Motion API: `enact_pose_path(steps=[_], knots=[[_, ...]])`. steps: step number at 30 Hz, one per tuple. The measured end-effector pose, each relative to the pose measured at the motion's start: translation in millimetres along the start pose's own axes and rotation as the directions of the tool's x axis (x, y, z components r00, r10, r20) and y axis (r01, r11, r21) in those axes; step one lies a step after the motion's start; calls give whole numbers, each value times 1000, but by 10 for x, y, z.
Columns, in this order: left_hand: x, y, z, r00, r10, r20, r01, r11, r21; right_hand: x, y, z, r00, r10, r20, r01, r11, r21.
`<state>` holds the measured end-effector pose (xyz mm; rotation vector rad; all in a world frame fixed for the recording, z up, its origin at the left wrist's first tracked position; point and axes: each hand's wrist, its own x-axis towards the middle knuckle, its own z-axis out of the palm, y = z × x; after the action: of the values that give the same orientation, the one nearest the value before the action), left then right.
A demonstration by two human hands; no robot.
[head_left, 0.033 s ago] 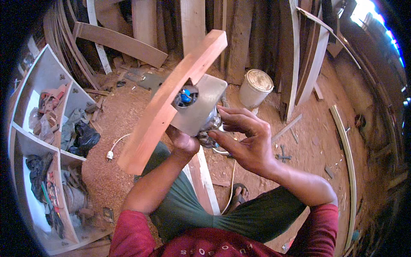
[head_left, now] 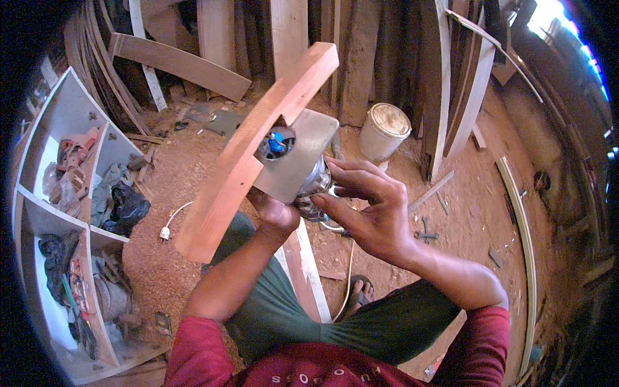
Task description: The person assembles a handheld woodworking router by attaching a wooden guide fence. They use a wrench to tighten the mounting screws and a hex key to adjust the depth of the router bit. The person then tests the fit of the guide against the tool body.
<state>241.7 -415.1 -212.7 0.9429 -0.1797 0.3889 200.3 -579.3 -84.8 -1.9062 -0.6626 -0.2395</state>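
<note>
A handheld router is held up in front of me, its flat metal base plate (head_left: 302,138) turned upward. A blue bit (head_left: 276,142) shows in the plate's round hole. Across the plate's left side lies a long reddish wooden strip (head_left: 222,187), notched around the hole. My left hand (head_left: 276,208) supports the router from beneath; its fingers are hidden behind the plate and strip. At the router's shiny body (head_left: 314,182), my right hand (head_left: 374,200) has thumb and fingertips closed on its right side. What small part they grip cannot be made out.
White shelving (head_left: 58,209) with bags and tools stands at left. A lidded white bucket (head_left: 385,132) is beyond my right hand. A plug (head_left: 165,233), a dark cross-shaped metal piece (head_left: 425,231) and offcuts lie on the sawdust-covered floor. Planks (head_left: 290,45) lean at the back.
The router and its wooden strip have shifted very slightly left and up. Both hands keep nearly the same position on it.
</note>
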Motion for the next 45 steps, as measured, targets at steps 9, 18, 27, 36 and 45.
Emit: enact_pose_path(steps=[9, 18, 27, 36, 45], knots=[[-34, 329, 323, 998, -39, 39, 40, 999, -28, 80, -58, -24, 982, 186, 42, -188, 979, 75], [78, 280, 241, 995, 99, 8, -96, 977, -190, 152, -12, -5, 987, 151, 46, -153, 988, 38], [333, 714, 503, 953, -151, -262, 93, 971, -220, 180, 395, -156, 933, 170, 317, -173, 985, -18], [327, 643, 429, 959, -276, -67, 237, 907, -350, 68, 566, 24, 920, 149, 363, -104, 985, -140], [350, 594, 384, 957, -289, 11, 269, 877, -398, 1, 425, 28, 954, 96, 284, -52, 986, -161]])
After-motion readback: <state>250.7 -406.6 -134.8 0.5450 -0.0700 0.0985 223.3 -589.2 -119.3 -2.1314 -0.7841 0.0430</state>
